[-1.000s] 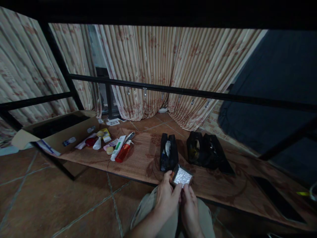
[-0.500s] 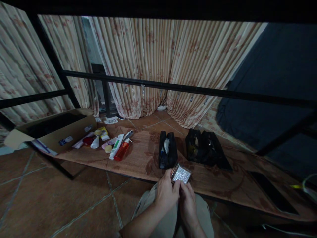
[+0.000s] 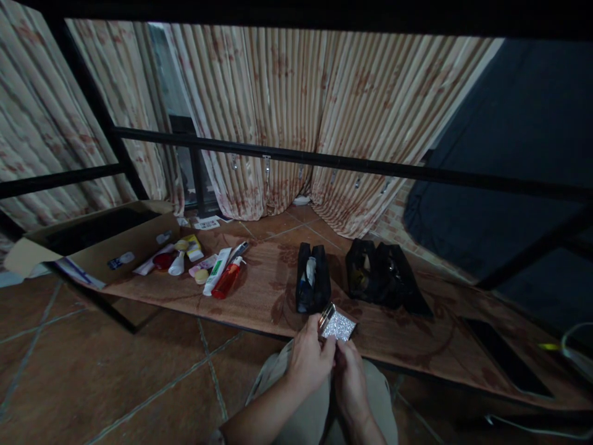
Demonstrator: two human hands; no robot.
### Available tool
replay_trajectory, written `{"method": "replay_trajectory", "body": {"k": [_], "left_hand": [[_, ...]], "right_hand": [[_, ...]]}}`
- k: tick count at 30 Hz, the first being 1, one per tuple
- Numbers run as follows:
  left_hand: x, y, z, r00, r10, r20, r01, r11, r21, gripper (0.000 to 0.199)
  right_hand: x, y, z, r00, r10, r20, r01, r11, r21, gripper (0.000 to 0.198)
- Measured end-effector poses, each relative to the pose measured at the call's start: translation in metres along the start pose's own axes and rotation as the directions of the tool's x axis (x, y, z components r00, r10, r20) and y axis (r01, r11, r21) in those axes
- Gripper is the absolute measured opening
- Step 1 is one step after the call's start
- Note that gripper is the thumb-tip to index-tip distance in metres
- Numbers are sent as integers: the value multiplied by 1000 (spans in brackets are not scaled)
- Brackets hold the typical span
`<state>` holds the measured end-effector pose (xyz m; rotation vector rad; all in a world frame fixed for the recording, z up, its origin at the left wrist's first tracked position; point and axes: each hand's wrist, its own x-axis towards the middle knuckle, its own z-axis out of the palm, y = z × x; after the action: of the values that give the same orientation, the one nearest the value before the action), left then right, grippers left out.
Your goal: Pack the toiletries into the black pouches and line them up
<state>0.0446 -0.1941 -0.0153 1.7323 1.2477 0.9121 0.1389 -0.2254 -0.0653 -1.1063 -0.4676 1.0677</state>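
A small flat silver glittery case (image 3: 340,326) is held over my lap at the table's front edge. My left hand (image 3: 309,355) is closed on its left side, by a shiny gold-toned edge. The fingers of my right hand (image 3: 351,371) are closed on its lower edge, near the left thumb. Just beyond the case stands an open black pouch (image 3: 322,281) with a white-and-blue item inside. To the right of that pouch lies another open black bag (image 3: 382,278), its contents dark and hard to make out.
Left on the low cloth-covered table (image 3: 269,284) are a red pump bottle (image 3: 227,281), a white tube (image 3: 216,272), several small toiletries and an open cardboard box (image 3: 134,247). A dark flat tablet-like slab (image 3: 507,355) lies right. A black metal bar (image 3: 296,157) crosses beyond the table.
The silver case has tilted slightly, showing more of its gold-toned edge. Both hands keep hold of it, and the view has shifted slightly.
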Motion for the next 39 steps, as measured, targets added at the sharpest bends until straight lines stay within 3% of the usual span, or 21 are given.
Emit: {"method": "replay_trajectory", "body": {"k": [9, 27, 33, 39], "left_hand": [[2, 0, -1, 999, -49, 3, 49, 997, -67, 30], [1, -1, -1, 1000, -12, -3, 12, 1000, -23, 26], [1, 0, -1, 1000, -17, -10, 16, 998, -53, 29], [2, 1, -2, 999, -39, -7, 39, 997, -73, 32]], "right_hand": [[2, 3, -3, 1000, 17, 15, -17, 1000, 0, 30], [2, 2, -3, 998, 58, 16, -59, 995, 86, 38], [1, 1, -3, 999, 14, 39, -13, 1000, -11, 32], [3, 4, -4, 1000, 1, 18, -1, 1000, -6, 28]]}}
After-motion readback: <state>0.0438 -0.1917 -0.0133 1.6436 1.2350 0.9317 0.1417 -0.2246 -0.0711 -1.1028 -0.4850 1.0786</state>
